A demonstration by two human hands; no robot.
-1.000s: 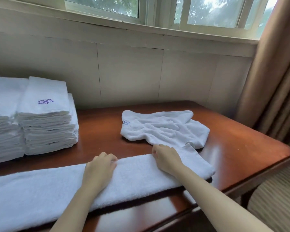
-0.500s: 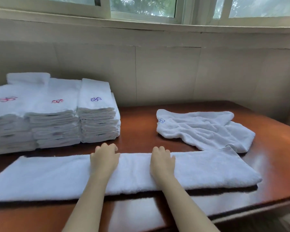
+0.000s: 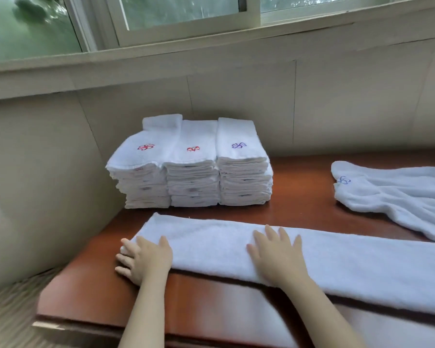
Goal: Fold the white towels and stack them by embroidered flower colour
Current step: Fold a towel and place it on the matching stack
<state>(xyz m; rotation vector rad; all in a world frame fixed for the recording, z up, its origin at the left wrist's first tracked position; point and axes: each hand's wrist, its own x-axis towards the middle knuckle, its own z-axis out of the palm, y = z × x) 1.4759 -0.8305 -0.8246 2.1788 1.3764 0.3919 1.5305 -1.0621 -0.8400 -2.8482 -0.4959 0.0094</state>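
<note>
towel [image 3: 349, 270]: long axis left-right | left hand [image 3: 146, 259]: left end | right hand [image 3: 276, 254]: on towel | 2 grips apart, flat

Bare forearms [image 3: 142, 310] (hands [image 3: 276, 257] bare too)

Three folded stacks [image 3: 192, 182], maybe fourth behind; two loose towels [image 3: 337, 267]; two hands [image 3: 276, 254].
</note>
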